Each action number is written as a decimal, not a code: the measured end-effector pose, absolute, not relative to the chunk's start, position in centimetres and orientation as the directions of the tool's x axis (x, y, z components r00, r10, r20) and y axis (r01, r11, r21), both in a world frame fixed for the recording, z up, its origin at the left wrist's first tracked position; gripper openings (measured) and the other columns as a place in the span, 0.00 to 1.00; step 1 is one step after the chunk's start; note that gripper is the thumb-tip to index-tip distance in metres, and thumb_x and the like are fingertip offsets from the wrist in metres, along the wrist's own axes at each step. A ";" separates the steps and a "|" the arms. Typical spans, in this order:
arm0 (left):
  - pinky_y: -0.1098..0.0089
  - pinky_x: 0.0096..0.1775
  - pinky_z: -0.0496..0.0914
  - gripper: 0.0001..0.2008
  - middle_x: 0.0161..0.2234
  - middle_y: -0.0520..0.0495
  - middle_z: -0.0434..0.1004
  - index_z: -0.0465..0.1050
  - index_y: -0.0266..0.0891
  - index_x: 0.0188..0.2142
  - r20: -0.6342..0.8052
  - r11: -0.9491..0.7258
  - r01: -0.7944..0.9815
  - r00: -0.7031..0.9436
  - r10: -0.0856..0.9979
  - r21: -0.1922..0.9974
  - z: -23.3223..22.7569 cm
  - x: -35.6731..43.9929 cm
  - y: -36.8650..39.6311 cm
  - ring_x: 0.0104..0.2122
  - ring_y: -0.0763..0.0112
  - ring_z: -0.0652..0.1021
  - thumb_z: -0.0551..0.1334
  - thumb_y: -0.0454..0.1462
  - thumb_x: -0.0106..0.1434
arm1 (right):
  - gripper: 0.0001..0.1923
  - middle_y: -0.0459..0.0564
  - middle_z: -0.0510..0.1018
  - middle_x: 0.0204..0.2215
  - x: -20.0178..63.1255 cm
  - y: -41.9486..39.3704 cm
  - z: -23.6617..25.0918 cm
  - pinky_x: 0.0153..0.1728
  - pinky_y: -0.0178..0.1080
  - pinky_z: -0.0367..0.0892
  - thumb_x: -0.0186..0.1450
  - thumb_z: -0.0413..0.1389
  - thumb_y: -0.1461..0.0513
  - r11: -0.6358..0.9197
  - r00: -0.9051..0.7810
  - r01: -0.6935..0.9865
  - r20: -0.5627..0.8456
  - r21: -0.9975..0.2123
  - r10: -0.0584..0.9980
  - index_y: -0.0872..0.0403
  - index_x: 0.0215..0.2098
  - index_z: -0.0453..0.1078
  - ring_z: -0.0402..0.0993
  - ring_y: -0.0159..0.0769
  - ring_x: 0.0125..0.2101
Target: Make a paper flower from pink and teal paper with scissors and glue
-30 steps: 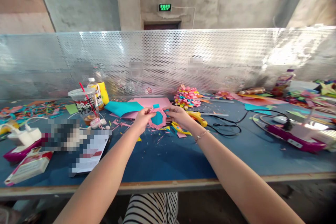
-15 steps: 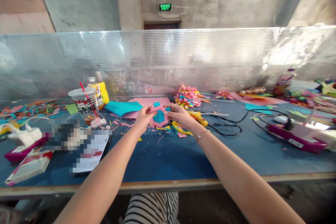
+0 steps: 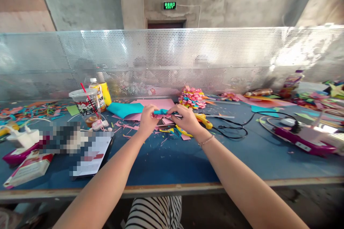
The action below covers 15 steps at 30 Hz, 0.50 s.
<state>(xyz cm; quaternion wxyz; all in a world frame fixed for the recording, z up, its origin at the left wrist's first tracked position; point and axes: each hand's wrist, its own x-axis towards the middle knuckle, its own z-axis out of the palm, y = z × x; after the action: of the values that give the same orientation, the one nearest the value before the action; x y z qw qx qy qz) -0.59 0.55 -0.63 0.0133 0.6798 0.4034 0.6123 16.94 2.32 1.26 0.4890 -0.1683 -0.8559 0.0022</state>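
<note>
My left hand (image 3: 147, 120) and my right hand (image 3: 186, 118) both pinch a small pink and teal paper piece (image 3: 161, 113) over the blue table (image 3: 172, 161). The piece lies nearly flat and edge-on between my fingertips. Under it are paper scraps and yellow-handled scissors (image 3: 200, 121). Pink and teal paper sheets (image 3: 126, 109) lie just behind my hands.
A plastic cup with a red straw (image 3: 85, 106) and a yellow bottle (image 3: 103, 93) stand at the left. A pile of folded coloured paper (image 3: 191, 98) sits behind my right hand. A black cable (image 3: 236, 128) runs to a purple device (image 3: 303, 139) on the right. A perforated metal screen (image 3: 172, 61) backs the table.
The paper piece stood upright facing me before. My hands have tipped it down flat and drawn closer together, slightly farther from me.
</note>
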 end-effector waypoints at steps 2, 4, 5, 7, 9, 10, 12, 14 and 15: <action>0.68 0.38 0.62 0.10 0.28 0.51 0.69 0.66 0.39 0.25 0.861 -0.688 0.583 -0.041 0.506 0.432 -0.7 -0.8 0.6 0.33 0.68 0.69 0.60 0.24 0.45 | 0.10 0.48 0.74 0.30 16.9 2.3 1.3 0.37 0.38 0.65 0.55 0.50 0.70 0.945 -0.468 0.304 0.845 -0.122 0.259 0.53 0.33 0.68 0.70 0.35 0.34; 0.68 0.36 0.63 0.11 0.27 0.51 0.69 0.66 0.39 0.25 0.886 -0.699 0.615 0.001 0.463 0.365 -0.8 -0.9 0.7 0.32 0.69 0.68 0.57 0.22 0.45 | 0.11 0.49 0.74 0.31 16.9 2.3 1.3 0.37 0.38 0.65 0.56 0.50 0.71 0.946 -0.484 0.312 0.843 -0.087 0.237 0.53 0.34 0.67 0.69 0.35 0.34; 0.69 0.36 0.63 0.12 0.27 0.51 0.69 0.66 0.39 0.25 0.899 -0.703 0.630 0.018 0.438 0.330 -0.9 -0.9 0.7 0.32 0.69 0.68 0.56 0.22 0.45 | 0.11 0.49 0.74 0.31 16.9 2.3 1.3 0.37 0.39 0.65 0.56 0.50 0.71 0.949 -0.498 0.309 0.839 -0.064 0.219 0.53 0.34 0.67 0.69 0.35 0.34; 0.69 0.36 0.63 0.14 0.27 0.51 0.68 0.67 0.39 0.25 0.927 -0.707 0.661 0.046 0.372 0.251 -1.0 -1.0 0.5 0.32 0.69 0.69 0.54 0.20 0.46 | 0.11 0.49 0.74 0.30 16.9 2.3 1.3 0.38 0.40 0.64 0.56 0.49 0.71 0.952 -0.529 0.306 0.832 0.004 0.167 0.53 0.33 0.67 0.69 0.36 0.35; 0.68 0.37 0.63 0.14 0.28 0.50 0.68 0.68 0.39 0.25 0.954 -0.697 0.697 0.060 0.293 0.170 -1.0 -1.1 0.3 0.33 0.69 0.69 0.53 0.20 0.47 | 0.10 0.48 0.75 0.32 16.9 2.2 1.3 0.40 0.41 0.62 0.57 0.49 0.71 0.946 -0.544 0.317 0.831 0.074 0.117 0.52 0.33 0.67 0.68 0.36 0.36; 0.68 0.38 0.63 0.14 0.28 0.51 0.68 0.68 0.39 0.25 0.963 -0.687 0.714 0.068 0.260 0.135 -0.9 -1.1 0.1 0.34 0.69 0.69 0.54 0.20 0.47 | 0.10 0.48 0.75 0.32 17.0 2.1 1.3 0.41 0.42 0.61 0.57 0.49 0.71 0.940 -0.547 0.325 0.831 0.101 0.100 0.52 0.33 0.67 0.68 0.37 0.37; 0.67 0.39 0.63 0.13 0.28 0.51 0.68 0.69 0.40 0.25 0.973 -0.668 0.740 0.088 0.214 0.080 -0.7 -1.2 -0.3 0.34 0.70 0.69 0.55 0.21 0.49 | 0.10 0.48 0.76 0.34 16.9 2.0 1.3 0.42 0.42 0.61 0.58 0.49 0.71 0.933 -0.555 0.334 0.828 0.137 0.077 0.52 0.33 0.67 0.68 0.37 0.39; 0.67 0.39 0.63 0.12 0.28 0.52 0.69 0.69 0.40 0.25 0.976 -0.660 0.750 0.111 0.189 0.042 -0.5 -1.2 -0.6 0.33 0.71 0.69 0.55 0.22 0.52 | 0.09 0.48 0.75 0.34 16.9 1.8 1.3 0.41 0.42 0.60 0.58 0.49 0.70 0.930 -0.564 0.335 0.823 0.154 0.066 0.52 0.33 0.66 0.68 0.37 0.39; 0.67 0.39 0.63 0.12 0.28 0.52 0.69 0.69 0.40 0.25 0.978 -0.659 0.752 0.117 0.174 0.027 -0.4 -1.2 -0.7 0.33 0.71 0.69 0.56 0.23 0.52 | 0.09 0.48 0.75 0.34 16.9 1.7 1.3 0.41 0.42 0.60 0.59 0.49 0.70 0.930 -0.566 0.332 0.822 0.160 0.061 0.52 0.34 0.66 0.68 0.37 0.38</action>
<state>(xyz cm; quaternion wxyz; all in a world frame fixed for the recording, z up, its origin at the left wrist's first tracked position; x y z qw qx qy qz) -1.23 -0.73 -0.44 -0.2503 0.7041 0.3286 0.5776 16.91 1.74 1.31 0.4520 -0.1129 -0.8720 -0.1500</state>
